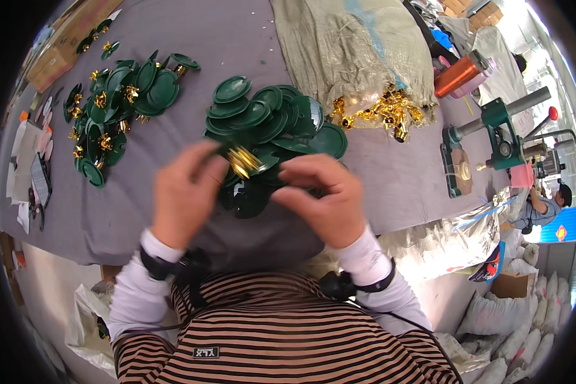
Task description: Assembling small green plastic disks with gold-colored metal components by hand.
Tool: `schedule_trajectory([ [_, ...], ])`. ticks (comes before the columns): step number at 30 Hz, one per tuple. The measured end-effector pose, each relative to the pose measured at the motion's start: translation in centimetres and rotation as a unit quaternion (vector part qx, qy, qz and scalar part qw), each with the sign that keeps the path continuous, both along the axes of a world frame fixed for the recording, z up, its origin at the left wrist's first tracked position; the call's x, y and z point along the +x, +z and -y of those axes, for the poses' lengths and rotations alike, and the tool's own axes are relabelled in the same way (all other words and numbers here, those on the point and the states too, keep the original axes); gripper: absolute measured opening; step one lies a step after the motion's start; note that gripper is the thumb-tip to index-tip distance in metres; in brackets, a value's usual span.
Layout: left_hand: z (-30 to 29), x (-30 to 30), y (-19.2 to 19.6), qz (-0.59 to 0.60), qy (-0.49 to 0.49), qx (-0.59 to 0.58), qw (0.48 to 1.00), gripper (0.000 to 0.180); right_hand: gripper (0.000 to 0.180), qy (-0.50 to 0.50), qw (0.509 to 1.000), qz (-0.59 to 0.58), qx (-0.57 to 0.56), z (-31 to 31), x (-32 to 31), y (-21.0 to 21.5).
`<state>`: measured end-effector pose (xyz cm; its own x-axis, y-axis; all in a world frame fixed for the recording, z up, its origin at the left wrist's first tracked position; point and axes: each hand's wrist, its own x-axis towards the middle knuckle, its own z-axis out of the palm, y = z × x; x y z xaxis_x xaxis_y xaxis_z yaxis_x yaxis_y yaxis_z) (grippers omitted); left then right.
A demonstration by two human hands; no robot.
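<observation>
Over the near side of a pile of dark green plastic discs [262, 115], my left hand [189, 195] pinches the edge of a green disc. A shiny gold fitting [242, 161] sits on that disc, blurred by motion. My right hand [326, 200] is just to the right of it, thumb and fingers apart and curved toward the disc, with nothing visible between them. Farther left lies a second heap of green discs [163, 89], with gold fittings on several of them. Loose gold fittings [390, 110] spill from the mouth of a woven sack [339, 51] behind the pile.
A grey cloth covers the table [237, 32]. At the right stands a green hand press [499, 131] with a red-knobbed lever, near an orange bottle [456, 73]. A phone [41, 179] lies at the left edge. Another person [544, 205] is at the far right.
</observation>
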<state>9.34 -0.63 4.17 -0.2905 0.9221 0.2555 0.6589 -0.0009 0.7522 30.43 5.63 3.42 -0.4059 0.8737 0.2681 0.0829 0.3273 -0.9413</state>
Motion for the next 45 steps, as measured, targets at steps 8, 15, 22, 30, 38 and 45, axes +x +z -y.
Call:
schedule_trajectory([
  [8, -5.2, -15.5, 1.3, -0.25, 0.213, 0.184, 0.926, 0.044, 0.016, -0.179, 0.931, 0.207, 0.241, -11.6, 7.6, -4.1],
  [15, -13.0, -5.8, -2.3, -0.158, -0.069, 0.064, 0.983, 0.025, 0.013, -0.157, 0.914, 0.275, 0.253, -11.9, 7.1, -5.9],
  [22, -15.2, -4.1, -4.2, -0.228, -0.042, -0.034, 0.972, 0.034, 0.014, -0.172, 0.921, 0.255, 0.24, -9.3, 8.3, -5.5],
  [30, -7.2, 0.6, 1.3, 0.377, -0.034, 0.051, 0.924, 0.02, 0.034, -0.084, 0.989, -0.044, 0.11, -3.7, 2.1, -0.2],
  [38, -3.6, 4.2, 0.5, 0.434, -0.1, 0.031, 0.895, 0.02, 0.033, -0.082, 0.956, 0.041, 0.279, -2.3, -0.8, 0.8],
  [45, -1.8, 5.6, -0.8, 0.224, -0.103, 0.143, 0.959, 0.02, 0.031, -0.057, 0.973, -0.199, -0.105, -0.1, -1.0, -0.3],
])
